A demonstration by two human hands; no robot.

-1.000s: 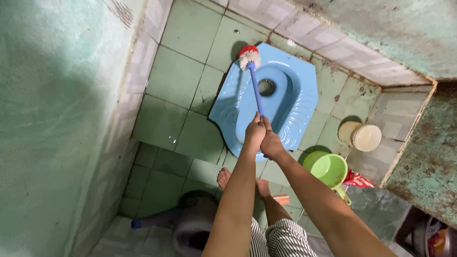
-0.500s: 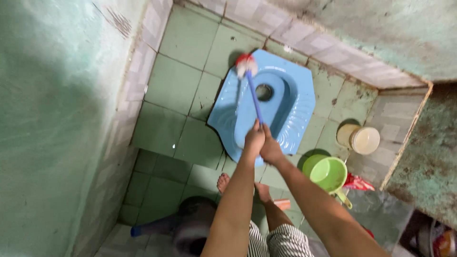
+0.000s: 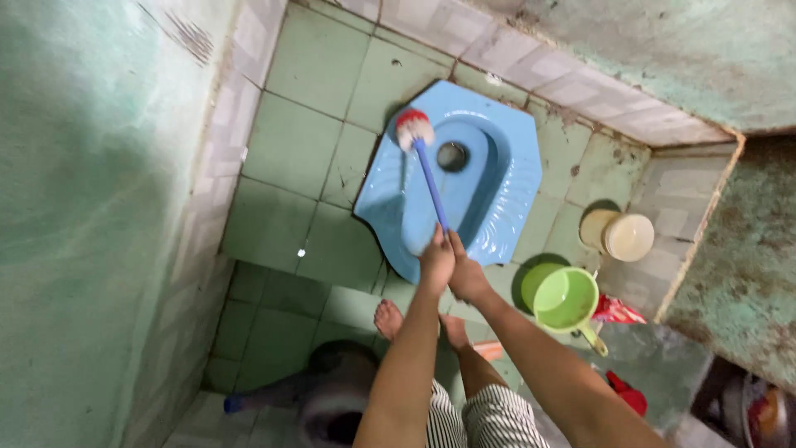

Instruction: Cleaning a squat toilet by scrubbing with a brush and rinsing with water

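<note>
Both hands clamped on the blue handle of the toilet brush (image 3: 424,170): left hand (image 3: 436,260) and right hand (image 3: 466,276) touching, fingers wrapped tight near the handle's end. Brush head, red and white, pressed on the left footrest of the blue squat pan (image 3: 497,199), just beside the drain hole (image 3: 453,155).

Likely trouble, going left to right: wet green floor tiles (image 3: 290,149) shining with droplets, bare feet (image 3: 388,315) just below the pan's near edge on the same slick floor, so a slip probable with any hard push. Grip so far from the bristles, so poor control of the head; a skid off the pan rim onto the tiles possible. Splash back toward the legs also likely from fast strokes.

Around: dark bucket (image 3: 336,398) low by the left leg, crowding any step back. Green scoop (image 3: 566,299) just right of the right forearm, near enough for an elbow knock. Cream lidded container (image 3: 618,234) beyond it, against the tiled ledge.
</note>
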